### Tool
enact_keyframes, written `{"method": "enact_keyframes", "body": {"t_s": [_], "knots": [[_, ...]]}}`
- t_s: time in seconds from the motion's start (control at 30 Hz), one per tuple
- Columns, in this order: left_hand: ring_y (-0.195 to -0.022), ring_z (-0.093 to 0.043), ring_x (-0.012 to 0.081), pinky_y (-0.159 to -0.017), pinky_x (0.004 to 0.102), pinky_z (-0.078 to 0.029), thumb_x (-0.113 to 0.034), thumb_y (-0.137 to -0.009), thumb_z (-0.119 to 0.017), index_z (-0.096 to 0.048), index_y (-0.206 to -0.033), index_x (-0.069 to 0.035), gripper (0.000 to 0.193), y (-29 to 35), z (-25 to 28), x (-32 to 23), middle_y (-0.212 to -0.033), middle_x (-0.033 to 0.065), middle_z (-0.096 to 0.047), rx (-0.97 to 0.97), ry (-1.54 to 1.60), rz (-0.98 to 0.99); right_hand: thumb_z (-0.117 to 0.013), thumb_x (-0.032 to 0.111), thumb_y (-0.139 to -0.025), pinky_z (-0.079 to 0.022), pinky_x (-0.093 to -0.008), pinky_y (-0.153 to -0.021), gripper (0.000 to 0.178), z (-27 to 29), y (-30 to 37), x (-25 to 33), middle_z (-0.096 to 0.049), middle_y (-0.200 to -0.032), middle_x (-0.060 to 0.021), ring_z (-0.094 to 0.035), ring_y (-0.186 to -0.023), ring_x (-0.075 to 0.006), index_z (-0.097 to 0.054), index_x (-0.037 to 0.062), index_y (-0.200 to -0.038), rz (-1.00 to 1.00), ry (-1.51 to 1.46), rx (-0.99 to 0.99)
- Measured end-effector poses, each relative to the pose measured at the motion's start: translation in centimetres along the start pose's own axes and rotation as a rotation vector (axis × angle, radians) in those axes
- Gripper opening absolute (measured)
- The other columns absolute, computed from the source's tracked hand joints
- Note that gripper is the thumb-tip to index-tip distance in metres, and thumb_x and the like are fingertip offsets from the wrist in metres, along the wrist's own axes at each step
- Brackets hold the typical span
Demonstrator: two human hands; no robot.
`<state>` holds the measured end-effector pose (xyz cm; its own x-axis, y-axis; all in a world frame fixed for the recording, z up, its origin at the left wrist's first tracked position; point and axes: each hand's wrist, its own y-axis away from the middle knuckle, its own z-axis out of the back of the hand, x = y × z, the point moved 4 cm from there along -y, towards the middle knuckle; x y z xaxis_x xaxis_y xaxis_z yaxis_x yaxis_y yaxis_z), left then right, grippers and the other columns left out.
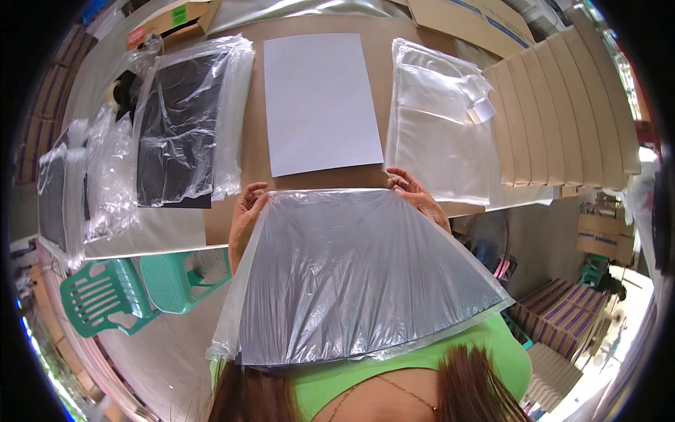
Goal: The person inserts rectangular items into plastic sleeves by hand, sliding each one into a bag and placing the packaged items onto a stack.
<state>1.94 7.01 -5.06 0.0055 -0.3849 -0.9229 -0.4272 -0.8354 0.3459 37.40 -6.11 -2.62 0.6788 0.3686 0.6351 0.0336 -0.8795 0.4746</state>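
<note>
A clear plastic bag [351,274] with a dark flat sheet inside spans the space between my body and the table edge. My left hand [246,211] pinches its far left corner between thumb and fingers. At the far right corner, my right hand [416,193] grips the same bag, fingers curled. The bag's near edge rests against my green top, and its film is wrinkled over the sheet. Just beyond the hands, a stack of white paper or board [322,105] lies on the brown table covering.
Plastic-wrapped black sheets [176,126] lie on the left, by a tape roll [116,93]. To the right are flat clear bags [443,133] with a small white piece [482,110] on top, beside a row of cardboard [562,112]. Green plastic stools [105,295] stand below left.
</note>
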Motion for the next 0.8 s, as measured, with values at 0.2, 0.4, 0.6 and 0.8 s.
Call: {"method": "enact_keyframes", "body": {"t_s": [0.2, 0.4, 0.6, 0.8], "knots": [[-0.071, -0.054, 0.0042, -0.062, 0.0192, -0.044, -0.009, -0.085, -0.063, -0.059, -0.105, -0.004, 0.021, -0.6, -0.3, -0.8, -0.081, -0.0012, -0.058, -0.059, -0.197, -0.001, -0.064, -0.006, -0.076, -0.050, -0.0192, -0.078, 0.062, -0.1, -0.1, -0.4, -0.052, -0.096, -0.0014, -0.056, -0.083, -0.0071, -0.039, 0.0057, -0.132, 0.078, -0.092, -0.047], [-0.070, -0.053, 0.0029, -0.061, 0.0185, -0.042, -0.007, -0.085, -0.062, -0.061, -0.101, -0.003, 0.016, 0.0, -0.2, -0.7, -0.079, -0.0016, -0.060, -0.052, -0.254, -0.049, -0.062, -0.009, -0.075, -0.050, -0.0153, -0.077, 0.062, 1.1, -1.0, -1.3, -0.052, -0.093, -0.0002, -0.055, -0.083, -0.0057, -0.040, 0.0055, -0.131, 0.131, -0.102, -0.014], [-0.066, -0.050, 0.0012, -0.057, 0.0178, -0.040, -0.005, -0.087, -0.060, -0.063, -0.096, -0.004, 0.010, -0.7, -0.8, 0.2, -0.075, -0.0042, -0.058, -0.083, -0.343, -0.084, -0.064, -0.005, -0.076, -0.048, -0.0171, -0.078, 0.062, 1.8, -0.3, -0.4, -0.052, -0.090, 0.0008, -0.054, -0.083, -0.0048, -0.039, 0.0062, -0.132, 0.054, -0.082, 0.034], [-0.067, -0.051, 0.0013, -0.058, 0.0180, -0.040, -0.004, -0.087, -0.059, -0.063, -0.096, -0.003, 0.010, 0.0, -1.1, -0.1, -0.076, -0.0037, -0.059, -0.102, -0.340, -0.016, -0.062, -0.009, -0.071, -0.045, -0.0206, -0.077, 0.055, 1.5, -1.7, 0.8, -0.049, -0.088, 0.0016, -0.050, -0.084, -0.0068, -0.052, 0.0104, -0.122, 0.200, 0.377, 0.034]]}}
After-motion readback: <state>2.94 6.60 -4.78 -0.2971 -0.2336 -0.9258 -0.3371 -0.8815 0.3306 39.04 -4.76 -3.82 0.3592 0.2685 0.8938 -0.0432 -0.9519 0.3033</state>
